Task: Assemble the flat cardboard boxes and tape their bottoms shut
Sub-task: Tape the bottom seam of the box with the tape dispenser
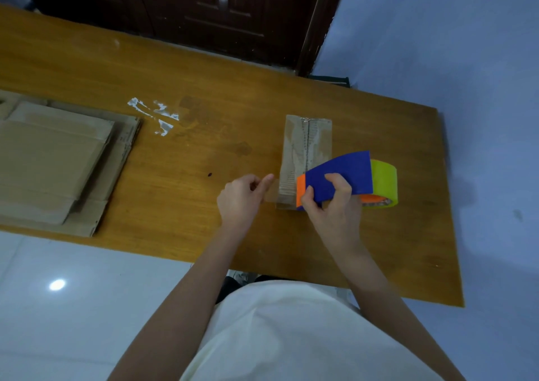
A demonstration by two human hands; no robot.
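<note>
A small assembled cardboard box (306, 144) stands on the wooden table (189, 153), its taped flap seam facing up. My right hand (331, 199) grips a blue and orange tape dispenser (341, 176) with a yellow-green tape roll (383, 180), held against the box's near right corner. My left hand (242, 197) pinches the free end of clear tape (271, 195) drawn out to the left of the box's near end.
A stack of flat cardboard boxes (55, 162) lies at the table's left end. Scraps of clear tape (159, 115) stick to the tabletop near the middle. A dark wooden door (204, 10) stands behind the table. White floor surrounds it.
</note>
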